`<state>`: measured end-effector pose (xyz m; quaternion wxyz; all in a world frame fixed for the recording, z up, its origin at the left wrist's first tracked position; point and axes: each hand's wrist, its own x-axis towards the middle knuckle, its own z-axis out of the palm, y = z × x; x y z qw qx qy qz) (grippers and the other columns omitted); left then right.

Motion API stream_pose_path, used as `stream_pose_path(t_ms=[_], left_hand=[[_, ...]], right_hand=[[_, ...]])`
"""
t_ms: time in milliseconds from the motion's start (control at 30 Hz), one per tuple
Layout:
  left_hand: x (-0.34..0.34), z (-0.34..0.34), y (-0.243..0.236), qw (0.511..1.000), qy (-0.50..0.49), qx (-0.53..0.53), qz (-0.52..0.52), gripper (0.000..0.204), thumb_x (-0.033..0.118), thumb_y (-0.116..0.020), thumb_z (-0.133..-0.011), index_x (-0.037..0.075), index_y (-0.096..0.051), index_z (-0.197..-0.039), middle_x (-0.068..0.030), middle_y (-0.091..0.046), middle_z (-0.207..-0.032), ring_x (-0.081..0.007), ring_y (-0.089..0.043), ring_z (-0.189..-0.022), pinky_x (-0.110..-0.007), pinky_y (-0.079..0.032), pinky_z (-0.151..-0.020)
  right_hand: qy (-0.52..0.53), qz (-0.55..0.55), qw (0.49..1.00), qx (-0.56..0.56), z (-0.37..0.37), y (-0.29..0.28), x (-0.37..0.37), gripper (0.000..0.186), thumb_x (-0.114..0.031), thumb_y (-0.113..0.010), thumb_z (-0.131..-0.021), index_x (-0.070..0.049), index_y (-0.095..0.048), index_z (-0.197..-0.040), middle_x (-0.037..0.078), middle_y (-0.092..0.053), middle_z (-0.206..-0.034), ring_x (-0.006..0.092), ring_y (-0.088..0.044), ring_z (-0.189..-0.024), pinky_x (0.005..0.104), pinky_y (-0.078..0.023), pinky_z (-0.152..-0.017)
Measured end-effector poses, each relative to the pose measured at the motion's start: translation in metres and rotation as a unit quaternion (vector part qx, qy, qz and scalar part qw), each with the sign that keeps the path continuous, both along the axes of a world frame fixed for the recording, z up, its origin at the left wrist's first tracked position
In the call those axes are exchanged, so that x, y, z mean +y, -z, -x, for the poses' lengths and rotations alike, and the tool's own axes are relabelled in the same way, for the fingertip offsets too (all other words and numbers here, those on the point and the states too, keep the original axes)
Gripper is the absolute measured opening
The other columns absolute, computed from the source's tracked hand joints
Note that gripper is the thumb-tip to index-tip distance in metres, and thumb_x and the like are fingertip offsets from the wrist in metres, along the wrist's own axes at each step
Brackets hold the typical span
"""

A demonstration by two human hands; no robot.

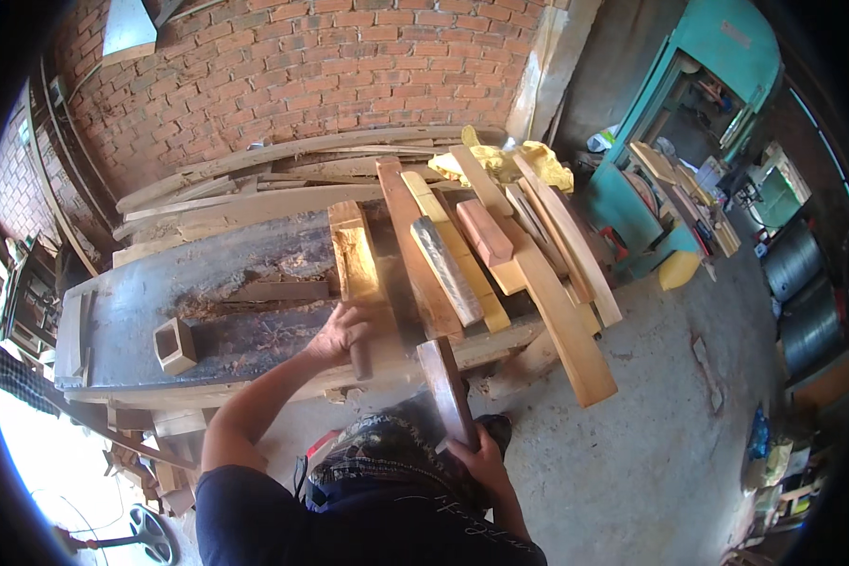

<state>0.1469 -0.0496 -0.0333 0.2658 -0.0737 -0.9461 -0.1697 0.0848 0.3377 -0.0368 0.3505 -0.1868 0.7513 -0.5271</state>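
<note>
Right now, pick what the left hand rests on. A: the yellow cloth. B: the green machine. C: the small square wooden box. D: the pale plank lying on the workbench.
D: the left hand lies flat on the pale plank on the workbench, while the right hand holds a dark board.

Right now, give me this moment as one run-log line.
left hand: flat on pale plank | right hand: gripping dark wood strip | support: dark workbench | nearby: hollow square wooden block
</note>
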Motion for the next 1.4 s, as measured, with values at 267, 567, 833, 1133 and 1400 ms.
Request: stream_pose_path(t_ms=[267,567,833,1133,1400], left_hand=[[-0.026,0.032,-0.051,0.987,-0.086,0.1,-0.091,0.027,0.016,-0.08,-0.075,0.013,-0.062,-0.096,-0.0082,-0.065,-0.101,-0.0282,-0.062,-0.096,-0.043,-0.046,-0.085],[-0.078,0.094,-0.133,0.808,-0.113,0.225,-0.532,0.033,0.021,-0.078,-0.083,0.008,-0.053,-0.068,0.0068,-0.05,-0.065,-0.0044,-0.042,-0.06,-0.024,-0.037,-0.055],[-0.117,0.123,-0.096,0.79,-0.092,0.174,-0.581,0.028,0.022,-0.078,-0.084,0.008,-0.056,-0.073,0.006,-0.055,-0.069,-0.005,-0.047,-0.065,-0.025,-0.041,-0.06],[-0.117,0.133,-0.114,0.766,-0.095,0.17,-0.613,0.027,0.024,-0.077,-0.085,0.01,-0.057,-0.075,0.0047,-0.055,-0.066,-0.0051,-0.046,-0.059,-0.024,-0.038,-0.055],[-0.123,0.132,-0.109,0.767,-0.1,0.169,-0.611,0.028,0.023,-0.077,-0.085,0.011,-0.056,-0.072,0.0063,-0.053,-0.064,-0.004,-0.044,-0.058,-0.023,-0.037,-0.055]], right_hand=[[0.027,-0.036,0.998,0.036,-0.005,-0.036,0.01,0.047,-0.027,-0.075,-0.081,0.0,-0.057,-0.115,0.015,-0.067,-0.094,0.0238,-0.065,-0.087,0.0358,-0.05,-0.079],[0.076,0.038,0.996,-0.034,0.0,-0.065,-0.033,0.03,-0.016,-0.071,-0.087,-0.004,-0.053,-0.108,0.002,-0.055,-0.063,0.0087,-0.052,-0.046,0.0247,-0.044,-0.043],[0.036,0.071,0.997,-0.003,0.031,-0.109,-0.11,0.035,-0.015,-0.072,-0.087,-0.002,-0.052,-0.113,0.0,-0.058,-0.074,0.0068,-0.052,-0.049,0.0233,-0.044,-0.043],[-0.029,0.03,0.981,0.188,0.097,-0.229,-0.198,0.09,-0.037,-0.074,-0.086,0.016,-0.026,-0.141,0.013,-0.066,-0.092,0.0086,-0.057,-0.056,0.021,-0.047,-0.043],[-0.076,0.087,0.942,0.314,0.106,-0.292,-0.271,0.052,-0.038,-0.069,-0.089,-0.006,-0.048,-0.125,0.008,-0.066,-0.092,0.0107,-0.059,-0.061,0.027,-0.05,-0.046]])
